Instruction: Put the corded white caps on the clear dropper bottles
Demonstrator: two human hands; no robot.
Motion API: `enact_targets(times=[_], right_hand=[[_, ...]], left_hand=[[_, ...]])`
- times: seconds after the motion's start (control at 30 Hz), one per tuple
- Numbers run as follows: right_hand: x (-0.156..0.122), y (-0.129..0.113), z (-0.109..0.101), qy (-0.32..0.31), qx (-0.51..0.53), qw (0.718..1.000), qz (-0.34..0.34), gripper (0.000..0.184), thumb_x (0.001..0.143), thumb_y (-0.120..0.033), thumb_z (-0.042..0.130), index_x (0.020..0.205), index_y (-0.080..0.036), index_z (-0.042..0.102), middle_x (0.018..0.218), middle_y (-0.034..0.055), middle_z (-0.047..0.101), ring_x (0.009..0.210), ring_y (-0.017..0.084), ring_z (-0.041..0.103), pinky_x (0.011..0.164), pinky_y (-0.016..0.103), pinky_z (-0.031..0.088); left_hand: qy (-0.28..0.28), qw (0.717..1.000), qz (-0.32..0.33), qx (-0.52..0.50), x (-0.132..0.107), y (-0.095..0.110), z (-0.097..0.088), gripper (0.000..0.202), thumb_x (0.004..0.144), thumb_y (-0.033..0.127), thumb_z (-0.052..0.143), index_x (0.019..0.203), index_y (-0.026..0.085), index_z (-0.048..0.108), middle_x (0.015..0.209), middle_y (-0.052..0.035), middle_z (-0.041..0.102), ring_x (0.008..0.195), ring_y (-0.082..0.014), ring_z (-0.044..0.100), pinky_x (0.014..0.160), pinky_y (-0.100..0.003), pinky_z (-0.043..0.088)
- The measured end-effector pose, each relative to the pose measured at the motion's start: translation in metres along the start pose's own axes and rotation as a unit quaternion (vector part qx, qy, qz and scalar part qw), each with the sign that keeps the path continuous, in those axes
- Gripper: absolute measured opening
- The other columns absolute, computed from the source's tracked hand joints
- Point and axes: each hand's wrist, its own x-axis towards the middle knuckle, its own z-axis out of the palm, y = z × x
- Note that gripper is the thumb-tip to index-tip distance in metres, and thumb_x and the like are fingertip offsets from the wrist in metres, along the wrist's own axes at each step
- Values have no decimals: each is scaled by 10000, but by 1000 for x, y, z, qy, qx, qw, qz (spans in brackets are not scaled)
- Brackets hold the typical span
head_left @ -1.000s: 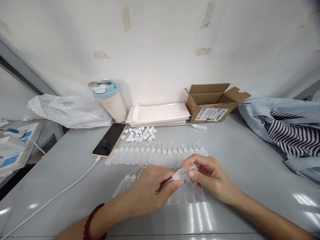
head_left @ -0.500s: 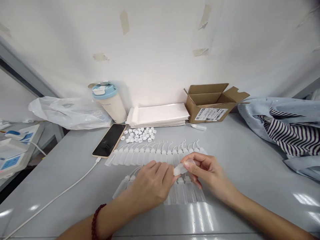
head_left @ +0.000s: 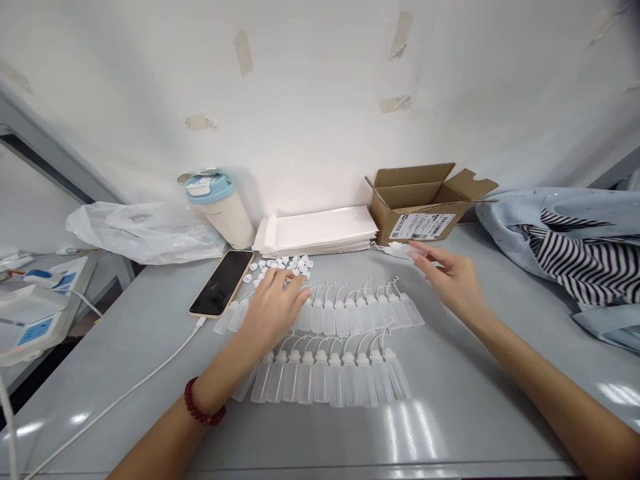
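Grey counter (head_left: 480, 380) carries two rows of bottles (head_left: 321, 385). Near the carton (head_left: 423, 227), the right hand (head_left: 453, 280) pinches a clear bottle (head_left: 399, 249); the left hand (head_left: 275, 300) curls over white caps (head_left: 301, 264), its grip hidden. Cap-fetching seems in hand, calling for a fine fingertip pinch.

Single head-worn view, looking forward and down over a glossy grey table (head_left: 500, 413).
It looks from above the near edge, close over two rows of slim translucent plastic bottles (head_left: 321, 383), facing a white, tape-marked wall (head_left: 310, 147).
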Motion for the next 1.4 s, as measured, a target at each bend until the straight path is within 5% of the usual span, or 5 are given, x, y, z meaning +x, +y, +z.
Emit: enact_targets(times=[0.27,0.57,0.83,1.07,1.4], right_hand=[[18,30,14,-11,-214,960,-178,312,863,-225,472,1069,-194,705,1088,107,692,1031,305,592,797,418,510],[22,33,9,-22,-238,956,-170,242,850,-196,495,976,-199,702,1045,126,652,1013,313,587,829,431,480],[27,30,-3,-65,-224,966,-112,225,784,-373,597,879,-174,641,911,90,689,574,183,588,617,334,457],[27,24,-4,-108,-199,972,-64,121,726,-310,614,745,-208,551,788,60,683,602,204,637,629,327,462],[18,11,0,-93,-179,979,-23,118,760,-163,476,688,-229,410,621,22,629,570,185,622,611,302,442]], left_hand=[[-76,996,-23,-38,6,3,1,428,990,337,294,1133,102,622,959,-142,602,936,-274,471,853,-462,425],[-101,988,-61,-94,11,1,-2,453,995,358,261,1085,122,636,964,-123,593,961,-266,457,835,-432,417],[-132,972,-107,-162,11,1,-11,473,995,401,240,1046,157,642,930,-92,616,954,-256,495,820,-399,418],[-49,955,-181,-232,12,-6,-16,243,860,353,509,924,193,680,910,-57,690,818,-215,586,738,-325,441],[4,843,-322,-430,10,-1,-30,203,775,339,616,914,205,680,718,-2,628,706,-166,588,614,-252,409]])
